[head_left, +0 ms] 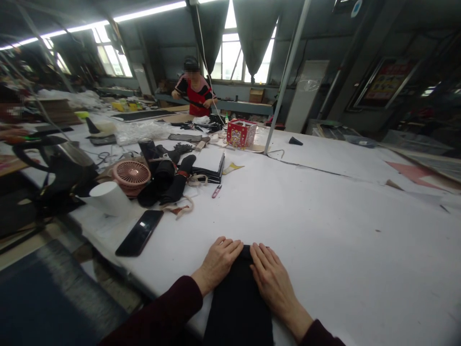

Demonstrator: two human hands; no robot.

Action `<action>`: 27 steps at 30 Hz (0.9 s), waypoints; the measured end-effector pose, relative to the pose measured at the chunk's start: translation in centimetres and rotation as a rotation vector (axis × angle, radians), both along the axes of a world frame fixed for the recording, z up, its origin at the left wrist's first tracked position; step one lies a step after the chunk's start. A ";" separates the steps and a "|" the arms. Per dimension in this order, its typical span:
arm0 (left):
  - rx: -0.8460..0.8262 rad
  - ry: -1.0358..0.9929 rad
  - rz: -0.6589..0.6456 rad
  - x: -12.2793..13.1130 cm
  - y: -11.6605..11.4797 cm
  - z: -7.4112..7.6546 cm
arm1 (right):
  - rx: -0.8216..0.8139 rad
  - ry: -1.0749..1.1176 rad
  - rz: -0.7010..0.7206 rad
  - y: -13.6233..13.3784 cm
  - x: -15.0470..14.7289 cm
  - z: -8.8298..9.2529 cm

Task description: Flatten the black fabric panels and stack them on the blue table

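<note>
Though apart, both grips point(220, 259) point(272, 277) on black cloth point(239, 305).

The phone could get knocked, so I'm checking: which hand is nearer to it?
Left. The left hand is to the right of the phone, at the far end of the black cloth; the right hand is at that end too, but farther right.

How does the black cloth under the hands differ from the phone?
Finish: the black cloth is matte, while the phone is glossy and reflects light.
Contact: the left hand and right hand touch the cloth's far end; neither touches the phone.
Extent: the cloth runs past the picture's bottom edge; the phone shows whole.
Both are dark and lie at least partly on the white table.
</note>
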State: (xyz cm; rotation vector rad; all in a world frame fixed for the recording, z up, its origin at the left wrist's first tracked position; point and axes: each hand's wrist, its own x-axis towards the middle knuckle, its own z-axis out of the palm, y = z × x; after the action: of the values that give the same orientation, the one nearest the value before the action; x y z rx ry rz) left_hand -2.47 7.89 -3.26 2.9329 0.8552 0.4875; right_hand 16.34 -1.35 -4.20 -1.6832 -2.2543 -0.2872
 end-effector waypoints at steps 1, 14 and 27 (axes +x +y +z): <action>0.008 0.022 -0.014 -0.1 0.0 0.0 | -0.005 0.012 -0.006 -0.2 -0.1 -0.1; 0.160 0.213 -0.174 -2.6 0.6 -0.8 | -0.011 -0.034 -0.033 -0.8 -0.2 -1.5; -0.097 -0.162 0.085 -1.4 2.8 5.7 | 0.044 -0.044 -0.040 -1.3 -0.3 -1.5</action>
State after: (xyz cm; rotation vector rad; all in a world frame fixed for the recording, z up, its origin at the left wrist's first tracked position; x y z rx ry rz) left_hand -3.85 10.68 2.48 2.7343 0.9560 0.6596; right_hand 16.02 -2.65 -5.71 -1.7175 -2.2304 -0.3831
